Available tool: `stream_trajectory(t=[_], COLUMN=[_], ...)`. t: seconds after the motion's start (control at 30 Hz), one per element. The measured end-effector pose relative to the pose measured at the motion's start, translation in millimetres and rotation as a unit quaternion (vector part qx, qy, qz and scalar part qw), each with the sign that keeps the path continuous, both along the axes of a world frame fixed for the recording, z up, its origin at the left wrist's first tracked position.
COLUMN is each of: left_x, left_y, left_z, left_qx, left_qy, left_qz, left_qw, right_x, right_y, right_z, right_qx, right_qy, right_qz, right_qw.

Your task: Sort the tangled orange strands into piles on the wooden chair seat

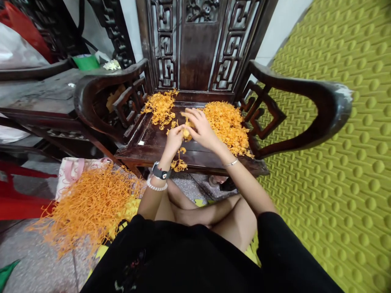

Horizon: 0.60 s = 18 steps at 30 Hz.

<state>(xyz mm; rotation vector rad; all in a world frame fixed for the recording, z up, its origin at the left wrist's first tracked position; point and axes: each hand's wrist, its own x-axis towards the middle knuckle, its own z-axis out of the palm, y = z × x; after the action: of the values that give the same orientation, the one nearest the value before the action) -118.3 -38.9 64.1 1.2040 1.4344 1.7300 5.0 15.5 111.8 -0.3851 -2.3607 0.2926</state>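
Orange plastic piece, pinched by left hand and right hand, both closed on it; long axis unclear.

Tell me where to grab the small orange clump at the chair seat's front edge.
I would pinch the small orange clump at its top loop, from above and the front. It lies loose at the chair seat's open front edge; armrests close off the sides. Left hand and right hand hold another orange piece.

L hand & R hand pinching orange piece over chair seat, orange piles (two) behind
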Motion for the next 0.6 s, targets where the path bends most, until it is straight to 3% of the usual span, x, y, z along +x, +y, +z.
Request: stream_trajectory(t=[0.07, 0.13, 0.23, 0.3, 0.43, 0.6], left_x=[0.4, -2.9, -12.2, -17.8, -19.7, -10.8], left_y=[-2.3, -2.8, 0.9, 4.7, 6.3, -14.6], left_z=[-5.4, -10.4, -16.2, -17.5, -11.5, 4.8], left_qx=[-0.016, -0.040, -0.078, -0.096, -0.134, -0.187], left_qy=[0.013, 0.034, 0.073, 0.098, 0.140, 0.291], left_qz=[-0.003, 0.000, 0.016, 0.023, -0.004, 0.004], left_qw=[1.000, 0.999, 0.994, 0.990, 0.981, 0.938], right_x=[-11.1, -11.8, 4.6, 21.4, 46.0, 53.3], right_y=[-1.0, -0.2, -2.0, -7.0, -24.8, -44.7], right_z=[-7.3, -7.3, 13.6, 36.2, 67.1, 62.8], right_qx=[-0.066, -0.164, -0.255, -0.275, -0.349, -0.386], right_qy=[0.038, 0.142, 0.325, 0.377, 0.327, 0.267], right_qz=[0.014, 0.001, -0.064, -0.096, -0.057, -0.046], right_qw=[0.997, 0.976, 0.908, 0.879, 0.876, 0.882])
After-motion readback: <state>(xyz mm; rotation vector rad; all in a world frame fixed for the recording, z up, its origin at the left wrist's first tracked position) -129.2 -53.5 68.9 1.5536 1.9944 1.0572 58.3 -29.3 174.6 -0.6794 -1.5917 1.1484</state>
